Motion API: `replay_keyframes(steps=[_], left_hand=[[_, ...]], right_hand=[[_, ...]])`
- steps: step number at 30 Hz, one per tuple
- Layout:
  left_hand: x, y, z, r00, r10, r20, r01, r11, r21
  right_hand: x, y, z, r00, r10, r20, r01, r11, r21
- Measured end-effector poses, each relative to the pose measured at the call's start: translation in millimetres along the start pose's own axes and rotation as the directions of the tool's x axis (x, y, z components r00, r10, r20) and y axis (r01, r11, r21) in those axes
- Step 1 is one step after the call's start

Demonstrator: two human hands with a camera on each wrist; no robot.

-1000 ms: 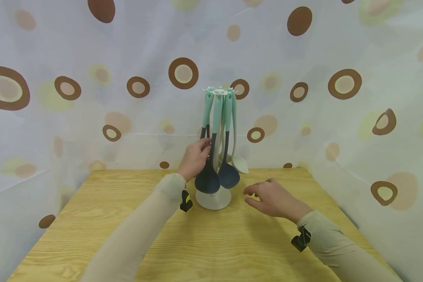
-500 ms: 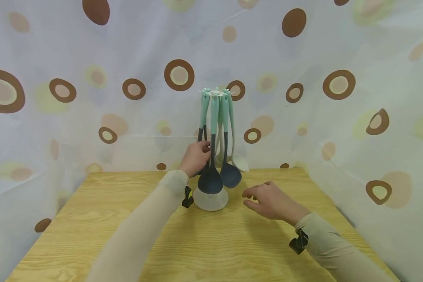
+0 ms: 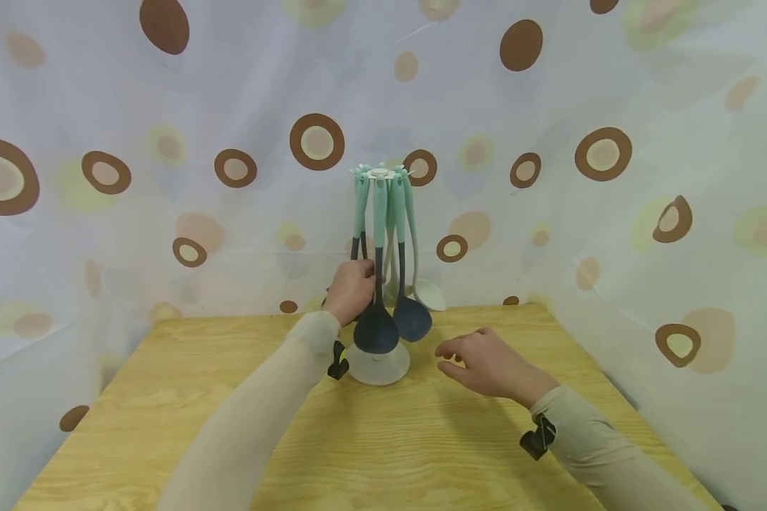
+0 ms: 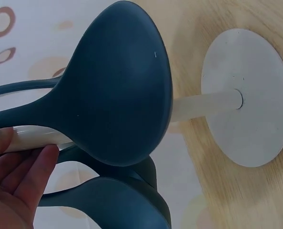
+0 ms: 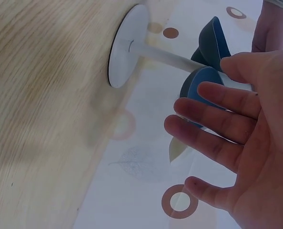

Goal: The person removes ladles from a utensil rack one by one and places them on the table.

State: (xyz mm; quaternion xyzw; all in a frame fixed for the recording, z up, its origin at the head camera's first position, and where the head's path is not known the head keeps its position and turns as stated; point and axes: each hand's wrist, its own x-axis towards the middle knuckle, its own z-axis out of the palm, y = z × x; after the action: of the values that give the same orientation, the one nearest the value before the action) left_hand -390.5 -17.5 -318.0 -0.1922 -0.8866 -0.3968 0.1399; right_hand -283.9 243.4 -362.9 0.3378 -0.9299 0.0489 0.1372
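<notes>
A white utensil stand (image 3: pixel 378 367) holds several hanging kitchen utensils with mint-green handles. A dark blue ladle (image 3: pixel 376 332) hangs at its front, a second dark ladle (image 3: pixel 412 321) to the right. Behind that hangs a pale utensil (image 3: pixel 430 294) with a bowl-shaped end. My left hand (image 3: pixel 351 289) reaches in from the left, behind the front ladle. In the left wrist view, its thumb and fingers grip the white pole (image 4: pixel 32 138) beside the dark heads. My right hand (image 3: pixel 488 363) hovers right of the base, holding nothing, its fingers spread in the right wrist view.
The stand's round base rests on a light wood-grain table (image 3: pixel 332 454). A white curtain (image 3: pixel 281 85) with brown and beige round spots hangs behind the table and along both sides. A black strap mount (image 3: pixel 538 436) sits on the right wrist.
The view has shifted slightly. My left hand has slid a little lower beside the pole, and the dark heads near it have shifted, leaving one ladle in front. The right hand stays nearly still.
</notes>
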Motion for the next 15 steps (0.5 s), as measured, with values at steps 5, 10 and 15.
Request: replay_keyframes(steps=[5, 10, 15], left_hand=[[-6.4, 0.2, -3.0, 1.000, -0.007, -0.013, 0.007, 1.000, -0.008], [-12.6, 4.8, -5.0, 1.000, -0.003, 0.008, 0.004, 0.999, -0.043], [-18.6, 8.0, -6.5, 1.000, 0.007, 0.009, -0.006, 0.998, -0.055]], right_hand=[[-3.1, -0.1, -0.7, 1.000, 0.010, -0.006, -0.010, 1.000, 0.020], [-9.1, 2.1, -3.5, 0.999, 0.042, -0.007, -0.042, 0.999, 0.032], [-12.3, 4.4, -5.5, 0.999, 0.051, -0.001, -0.051, 0.997, 0.051]])
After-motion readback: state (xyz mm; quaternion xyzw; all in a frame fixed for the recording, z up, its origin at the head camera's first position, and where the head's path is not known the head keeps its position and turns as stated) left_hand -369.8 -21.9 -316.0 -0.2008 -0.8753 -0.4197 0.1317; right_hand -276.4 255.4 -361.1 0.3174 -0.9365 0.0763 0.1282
